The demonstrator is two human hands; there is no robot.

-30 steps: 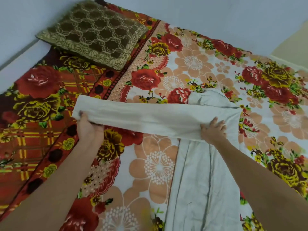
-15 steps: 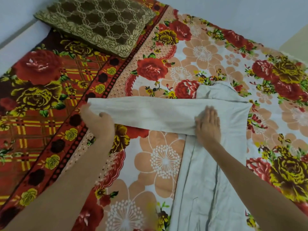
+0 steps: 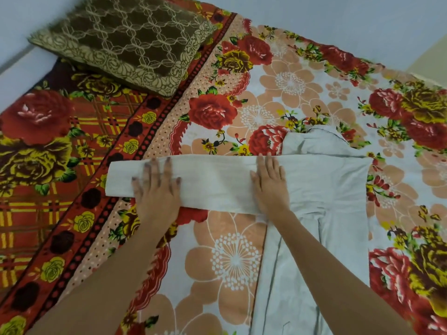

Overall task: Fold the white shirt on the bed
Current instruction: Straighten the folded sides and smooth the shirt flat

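Note:
The white shirt (image 3: 333, 189) lies flat on the flowered bed sheet (image 3: 229, 257), collar at the far end, body running toward me. One sleeve (image 3: 212, 182) stretches straight out to the left across the sheet. My left hand (image 3: 157, 187) rests palm down on the sleeve near its cuff, fingers spread and blurred. My right hand (image 3: 269, 182) lies flat where the sleeve meets the shirt body, fingers together. Neither hand grips the cloth.
A brown patterned pillow (image 3: 125, 37) sits at the far left of the bed. A pale wall (image 3: 338, 18) runs behind the bed. The sheet's dark red plaid border (image 3: 48, 165) fills the left side.
My left hand let go of the sleeve end and now lies flat on it, slid rightward. My right hand stays flat at the shoulder. The view has moved closer.

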